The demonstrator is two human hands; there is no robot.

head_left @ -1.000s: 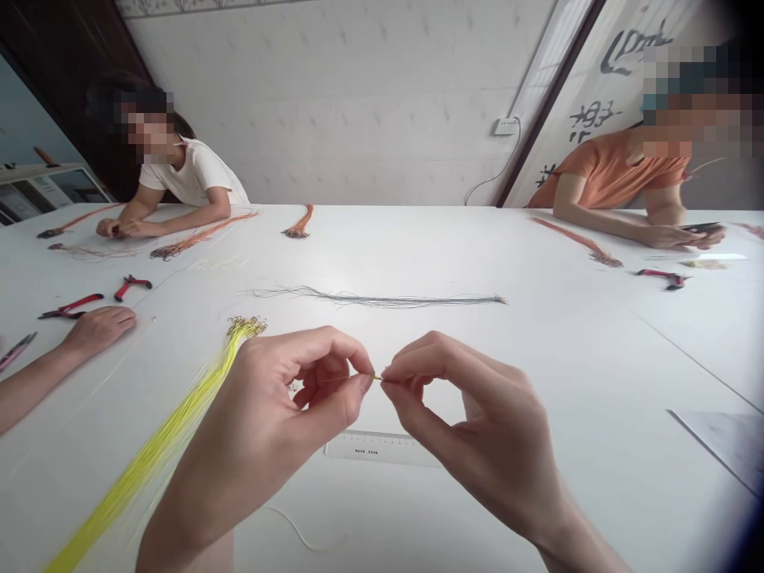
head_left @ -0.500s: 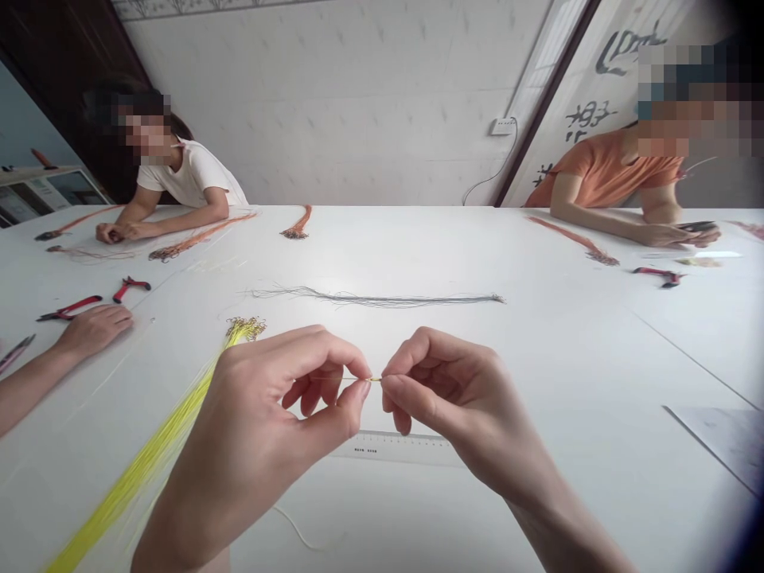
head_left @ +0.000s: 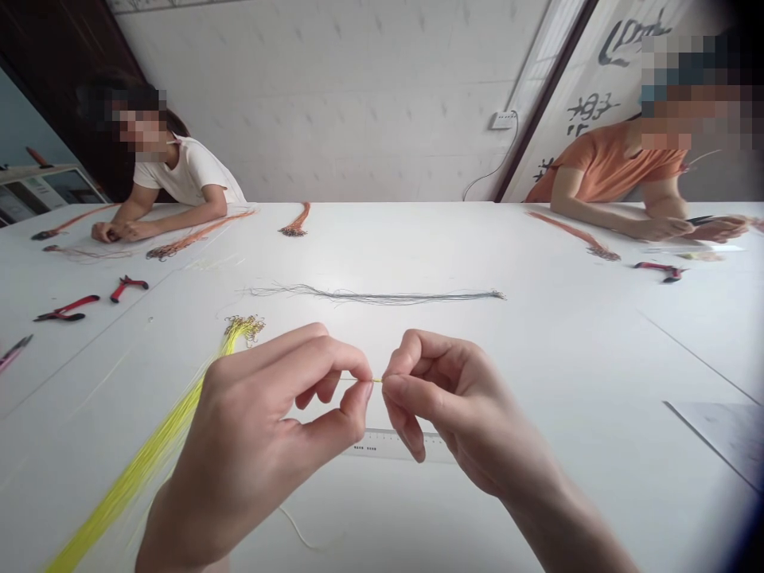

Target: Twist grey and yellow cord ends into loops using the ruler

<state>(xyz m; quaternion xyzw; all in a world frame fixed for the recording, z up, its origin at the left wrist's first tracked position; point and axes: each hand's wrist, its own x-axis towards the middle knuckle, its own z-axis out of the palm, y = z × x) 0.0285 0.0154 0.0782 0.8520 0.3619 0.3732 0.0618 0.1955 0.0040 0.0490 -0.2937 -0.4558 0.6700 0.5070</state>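
Thumb and forefinger of my left hand [head_left: 280, 414] pinch a thin yellow cord [head_left: 377, 380]. A short bit of it shows between the two hands, and a fine strand runs back behind my left fingers. My right hand [head_left: 447, 406] pinches the other side, its fingertips hiding the cord's end. Under the hands lies a clear ruler [head_left: 387, 443], partly covered. Beside my left wrist a bundle of yellow cords [head_left: 152, 461] stretches across the table, with metal hooks [head_left: 244, 326] at its far end.
A bundle of dark strands [head_left: 411, 298] lies beyond my hands. Red-handled pliers [head_left: 75, 307] rest at left, another pair [head_left: 660, 270] at right. Orange cord bundles [head_left: 196, 235] lie near two seated people. A paper sheet [head_left: 722, 434] is at right, a loose pale cord [head_left: 295, 529] in front.
Another person's hand and forearm have left the table at left. My two hands stay pinched at the cord, the right one's lower fingers extending downward. The person at right has shifted their hands.
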